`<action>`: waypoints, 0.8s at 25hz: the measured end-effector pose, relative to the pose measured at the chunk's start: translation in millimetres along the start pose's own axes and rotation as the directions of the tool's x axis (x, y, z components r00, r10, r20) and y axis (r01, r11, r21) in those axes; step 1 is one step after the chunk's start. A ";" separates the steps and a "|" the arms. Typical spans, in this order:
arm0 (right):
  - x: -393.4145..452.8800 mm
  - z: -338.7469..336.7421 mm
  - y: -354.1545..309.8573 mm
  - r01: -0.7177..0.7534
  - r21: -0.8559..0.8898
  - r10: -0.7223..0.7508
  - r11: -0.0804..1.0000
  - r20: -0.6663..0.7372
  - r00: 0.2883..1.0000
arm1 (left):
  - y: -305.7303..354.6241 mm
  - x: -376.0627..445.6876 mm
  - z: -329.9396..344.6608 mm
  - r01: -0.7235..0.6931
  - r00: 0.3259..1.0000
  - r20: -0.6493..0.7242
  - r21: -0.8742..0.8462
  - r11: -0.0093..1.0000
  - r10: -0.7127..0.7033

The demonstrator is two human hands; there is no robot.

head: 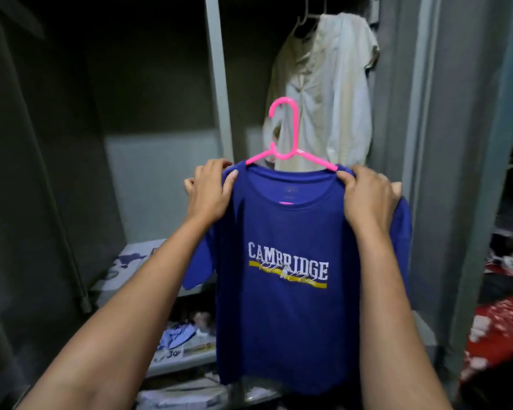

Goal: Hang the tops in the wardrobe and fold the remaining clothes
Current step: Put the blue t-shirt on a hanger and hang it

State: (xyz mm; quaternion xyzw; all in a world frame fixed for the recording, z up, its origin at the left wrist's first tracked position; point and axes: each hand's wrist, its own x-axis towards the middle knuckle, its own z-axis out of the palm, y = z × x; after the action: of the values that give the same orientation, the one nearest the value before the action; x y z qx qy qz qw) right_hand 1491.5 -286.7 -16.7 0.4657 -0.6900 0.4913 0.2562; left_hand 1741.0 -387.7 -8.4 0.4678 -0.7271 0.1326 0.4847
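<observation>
A blue T-shirt (293, 321) with white lettering across the chest hangs on a pink plastic hanger (288, 134), held up in front of the open grey wardrobe (444, 143). My left hand (209, 192) grips the shirt's left shoulder over the hanger arm. My right hand (367, 196) grips the right shoulder the same way. The hanger's hook points up, below the height of the hooks of the hung clothes. A white shirt (329, 93) hangs on a pale hanger inside the wardrobe, behind and above the blue one.
A grey divider post (218, 75) splits the wardrobe. Shelves at lower left hold printed paper (128, 261) and bundled cloth (178, 335). A red patterned fabric (501, 335) lies at the right edge. The left compartment is dark.
</observation>
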 end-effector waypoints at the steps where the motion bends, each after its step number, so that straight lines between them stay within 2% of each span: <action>1: 13.9 -11.3 -4.1 -0.025 -0.040 0.023 0.999 -0.051 0.998 | 3.4 10.4 0.9 -0.003 1.000 -0.001 -0.001 1.000 0.003; 4: 63.0 -35.8 -21.5 -0.096 -0.103 0.079 0.990 -0.159 0.984 | 11.9 42.9 -0.8 -0.006 1.000 -0.009 -0.030 1.000 0.005; 9: 156.9 -47.1 -55.0 -0.194 -0.104 0.164 0.976 -0.245 0.956 | 18.5 104.7 3.7 -0.079 0.996 -0.034 -0.041 0.996 0.078; 14: 240.9 -0.5 -82.7 -0.195 -0.103 0.157 0.976 -0.297 0.942 | 11.5 173.8 28.8 -0.145 0.989 -0.027 0.080 0.986 0.147; 20: 360.1 69.4 -122.6 -0.097 -0.157 0.030 0.983 -0.378 0.925 | 4.4 278.4 55.0 -0.182 0.950 -0.188 0.313 0.932 0.249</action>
State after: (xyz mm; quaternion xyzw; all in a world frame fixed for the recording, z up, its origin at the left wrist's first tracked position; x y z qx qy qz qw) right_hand 1451.7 -501.4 302.4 0.3169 -0.6834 0.5173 0.4062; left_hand 1679.7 -574.5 196.2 0.4331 -0.6871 0.3430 0.4718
